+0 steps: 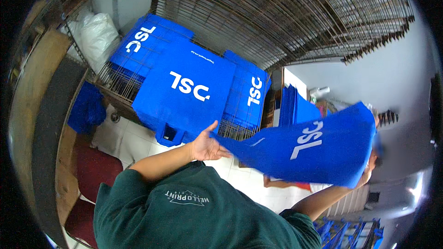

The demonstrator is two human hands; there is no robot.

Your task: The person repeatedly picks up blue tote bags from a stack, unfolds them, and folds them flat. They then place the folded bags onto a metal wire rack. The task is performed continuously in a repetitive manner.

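Note:
A blue flat fabric bag with white print hangs in the air between my hands, slightly blurred and bowed. My right hand grips its far right edge, the fingers partly hidden behind the cloth. At the bag's left corner is my left hand, thumb raised and fingers apart; the corner crosses its fingertips. In front of me, a similar printed bag lies flat on a wire rack, its cut-out handle overhanging the near edge. More blue bags rest on either side of it.
Raised wire shelves lean over the rack from the back. Beyond the right side stand more blue bags. A clear plastic bundle is at the back left. Dark red chairs sit near my left elbow, by a wooden bench.

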